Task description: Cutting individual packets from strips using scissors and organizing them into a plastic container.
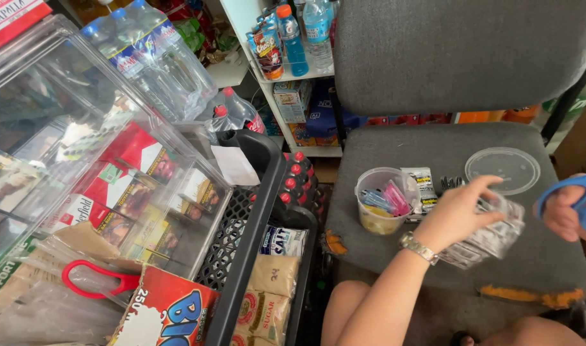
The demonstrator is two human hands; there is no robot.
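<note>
On the far left: a clear plastic case [81, 147] holds red and white cartons, blurred behind glare, with a red scissor handle [94, 282] lying below it.
Basket: a black basket [254, 224] stands beside the case, with paper sacks [267, 295] inside; its lower end is cut off by the frame.
Chair: a grey padded chair [434, 160] fills the middle and right, its front edge worn through to orange.
Tub: a clear round tub [386, 200] sits on the seat, holding pink and blue packets too small to make out.
Lid: a round clear lid [502, 170] lies flat on the seat, apart from the tub.
Left hand: the left hand [456, 214], with a watch at the wrist, reaches forward from the lower middle, fingers curled down and clamped on a strip of silvery sachets [491, 237] just right of the tub.
Sachets: they rest over the seat, partly hidden under the hand.
Right hand: the right hand [562, 214] enters at the right edge, closed through the handle of blue scissors [578, 198]; blades and most of the hand are cut off.
Hands: close but not touching.
</note>
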